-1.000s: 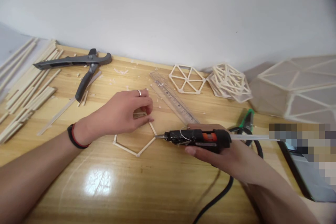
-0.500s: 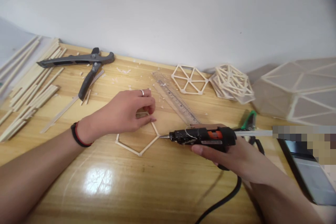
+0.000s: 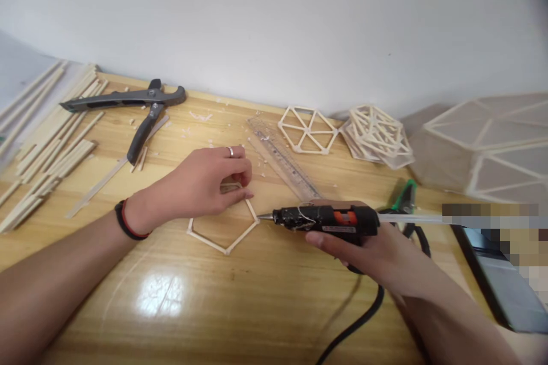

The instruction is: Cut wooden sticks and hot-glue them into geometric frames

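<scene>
A hexagonal frame of thin wooden sticks (image 3: 208, 241) lies flat on the table, its upper left part hidden by my left hand (image 3: 214, 179). That hand is closed, thumb and curled fingers at the frame's upper right side. My right hand (image 3: 363, 256) is wrapped round a black hot glue gun (image 3: 317, 219) with an orange part. Its metal nozzle points left, with the tip at the frame's right corner. A clear glue stick (image 3: 411, 218) juts from the back of the gun, and a black cord (image 3: 357, 325) runs down from it.
Loose wooden sticks (image 3: 55, 154) and a grey cutter (image 3: 145, 97) lie at left. Behind my hands are a clear ruler (image 3: 285, 159), a spoked hexagon (image 3: 307, 130) and a pile of stick frames (image 3: 377, 134). A large panelled model (image 3: 492, 142), green-tipped pliers (image 3: 405, 197) and a phone-like device (image 3: 509, 291) are at right.
The picture shifts slightly as the head moves. Both hands stay almost still, and the nozzle tip remains at the frame's right corner.
</scene>
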Tool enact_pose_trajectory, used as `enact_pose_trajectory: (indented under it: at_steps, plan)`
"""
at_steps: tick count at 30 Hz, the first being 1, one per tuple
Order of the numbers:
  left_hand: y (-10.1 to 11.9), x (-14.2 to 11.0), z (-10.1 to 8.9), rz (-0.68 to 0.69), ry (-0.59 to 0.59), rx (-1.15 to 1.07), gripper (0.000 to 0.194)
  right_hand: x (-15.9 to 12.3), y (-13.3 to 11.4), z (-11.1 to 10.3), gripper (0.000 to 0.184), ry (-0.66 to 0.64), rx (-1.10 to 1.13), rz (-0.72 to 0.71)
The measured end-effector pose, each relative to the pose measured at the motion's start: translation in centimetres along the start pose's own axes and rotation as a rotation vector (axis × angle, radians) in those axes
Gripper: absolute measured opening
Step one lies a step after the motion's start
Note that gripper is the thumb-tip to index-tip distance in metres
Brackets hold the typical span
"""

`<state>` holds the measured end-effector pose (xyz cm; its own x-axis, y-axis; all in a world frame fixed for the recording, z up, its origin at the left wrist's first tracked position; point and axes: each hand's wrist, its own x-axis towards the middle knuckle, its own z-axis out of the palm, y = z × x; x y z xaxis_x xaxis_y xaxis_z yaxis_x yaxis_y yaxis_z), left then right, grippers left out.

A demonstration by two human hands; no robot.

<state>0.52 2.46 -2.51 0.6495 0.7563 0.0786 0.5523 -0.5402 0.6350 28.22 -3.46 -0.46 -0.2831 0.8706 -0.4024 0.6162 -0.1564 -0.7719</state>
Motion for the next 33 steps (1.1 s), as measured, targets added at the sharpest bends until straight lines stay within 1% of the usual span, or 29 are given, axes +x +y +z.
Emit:
enact_pose_trajectory:
  at_steps: [3,5,8,17,20,23,25,33]
  plan:
    - [0.1,0.0,-0.1,-0.007,0.0,-0.001,0.012,-0.1,0.1,0.0,0.038,0.052,0.02,0.028]
    - [0.1,0.0,-0.1,-0.005,-0.002,-0.009,0.012,-0.1,0.1,-0.1,0.039,0.046,0.054,0.033]
    - [0.1,0.0,-0.1,-0.004,-0.006,-0.015,0.011,-0.1,0.1,-0.2,0.033,0.0,0.058,0.011]
    - [0.0,0.1,0.0,0.001,0.0,0.001,0.011,-0.3,0.9,0.0,0.03,0.043,-0.033,-0.032]
    - [0.0,0.0,0.0,0.001,0.002,-0.005,0.011,-0.5,1.0,0.0,0.036,0.084,0.001,-0.012]
    - [0.0,0.0,0.0,0.0,0.001,-0.011,0.011,-0.5,0.9,0.0,0.04,0.049,0.048,0.008]
    - [0.0,0.0,0.0,-0.001,-0.001,-0.014,0.01,-0.3,1.0,0.0,0.039,0.03,0.022,0.005]
    - [0.0,0.0,0.0,-0.001,0.003,-0.007,0.012,-0.2,1.1,-0.2,0.037,0.038,-0.05,-0.019]
